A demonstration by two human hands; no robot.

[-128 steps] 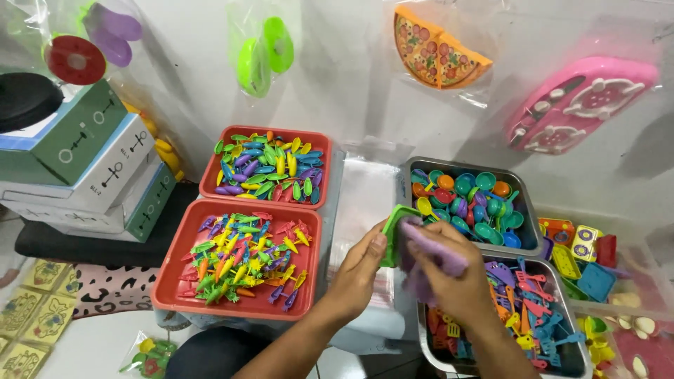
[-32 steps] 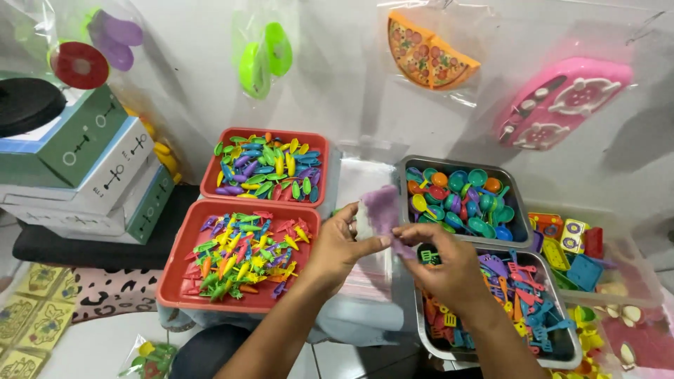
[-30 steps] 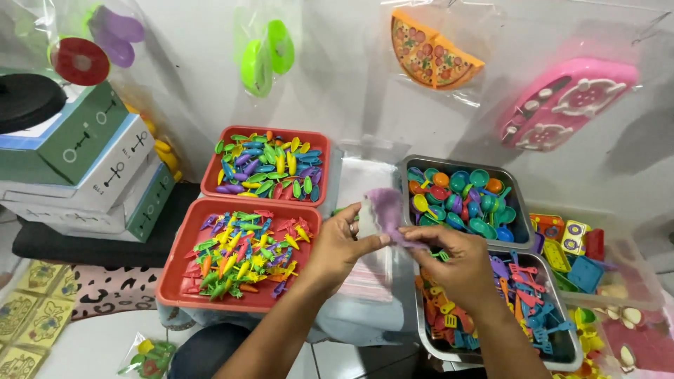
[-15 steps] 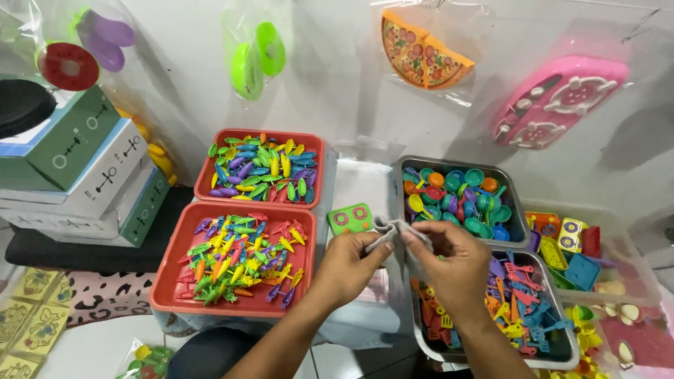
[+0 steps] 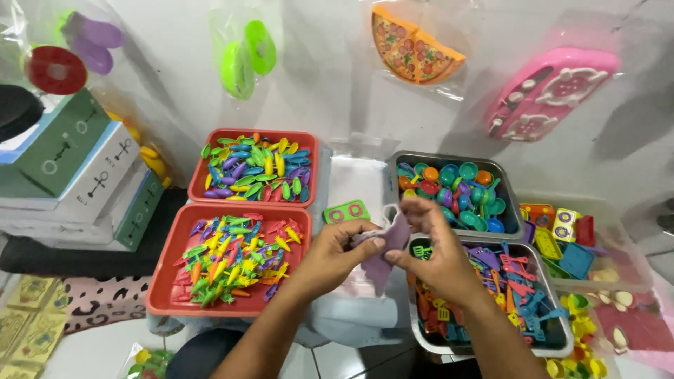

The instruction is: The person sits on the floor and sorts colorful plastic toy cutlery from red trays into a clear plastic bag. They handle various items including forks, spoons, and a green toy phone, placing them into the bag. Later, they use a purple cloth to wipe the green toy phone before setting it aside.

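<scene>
At frame centre, the left hand [image 5: 335,254] and right hand [image 5: 430,247] both pinch a small purple bag [image 5: 385,247], fingers closed on its edges. A green toy piece [image 5: 346,211] lies just above, apparently not yet bagged.

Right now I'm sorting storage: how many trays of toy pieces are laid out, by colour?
Red trays: 2
Grey metal trays: 2
Total: 4
Both hands hold a purple piece over the gap between them.
</scene>
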